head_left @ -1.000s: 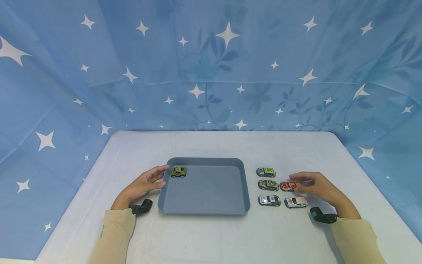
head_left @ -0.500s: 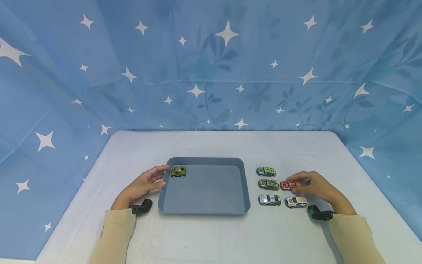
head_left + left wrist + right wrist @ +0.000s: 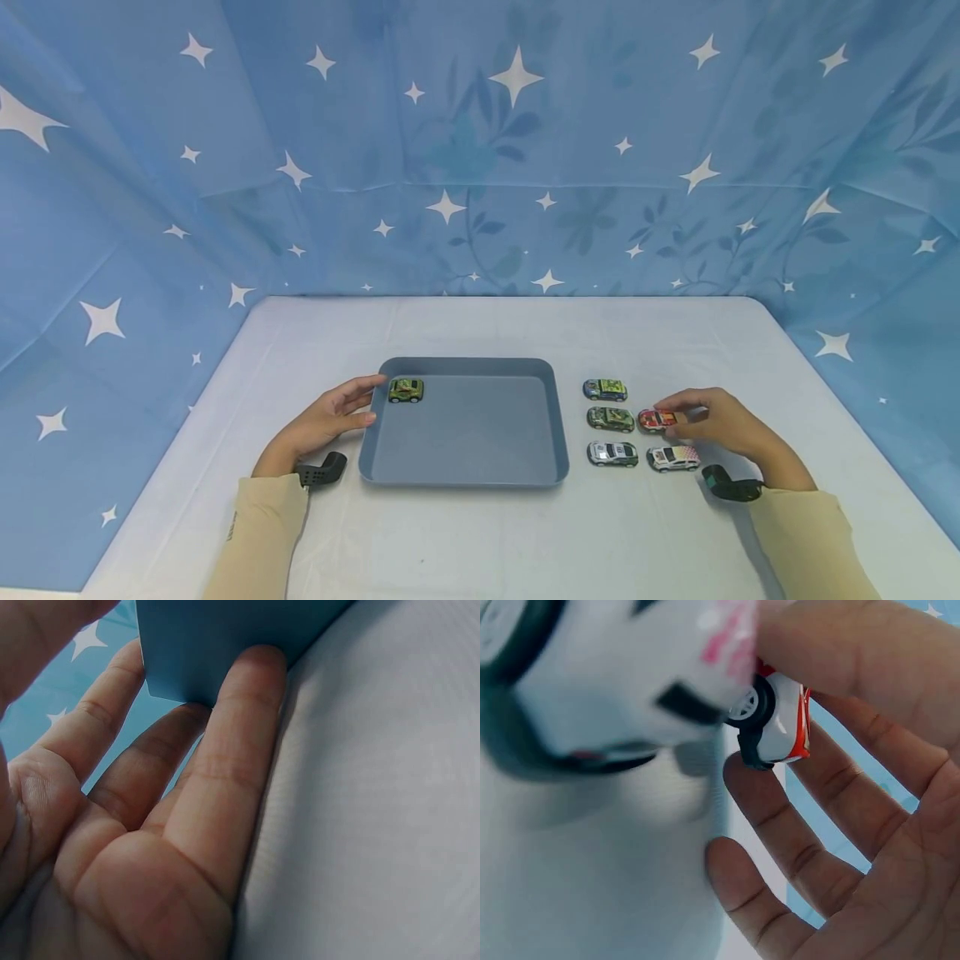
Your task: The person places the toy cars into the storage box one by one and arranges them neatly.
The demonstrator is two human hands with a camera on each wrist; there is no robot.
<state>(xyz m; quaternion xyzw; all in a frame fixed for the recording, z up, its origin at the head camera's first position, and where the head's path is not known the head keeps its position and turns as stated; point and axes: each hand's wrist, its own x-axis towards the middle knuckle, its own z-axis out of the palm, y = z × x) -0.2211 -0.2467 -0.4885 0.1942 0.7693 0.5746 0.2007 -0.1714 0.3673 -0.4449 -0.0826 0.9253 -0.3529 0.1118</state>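
Observation:
My right hand [image 3: 712, 418] pinches a red-and-white toy car [image 3: 655, 420] at the right of the table, thumb in front and fingers behind. In the right wrist view the red toy car's wheeled end [image 3: 776, 720] shows beside the thumb, partly hidden by a nearer white car [image 3: 667, 667]. At the left, my left hand [image 3: 330, 417] touches the left side of a blue-grey tray [image 3: 463, 484], its fingers extended. The left wrist view has its fingertips against the tray wall [image 3: 202, 645]. A green toy car [image 3: 406, 390] sits in the tray's far left corner.
Beside the red car, a blue-and-yellow car [image 3: 605, 390], a green camouflage car [image 3: 611, 419] and a silver car [image 3: 612, 454] form a column right of the tray. A white-and-pink car [image 3: 673, 458] lies nearest my right wrist. A starry blue curtain [image 3: 480, 150] hangs behind the white table [image 3: 480, 542].
My right hand has moved slightly left, and its fingers have come round the red toy car, which has shifted a little. The left hand and tray stay put.

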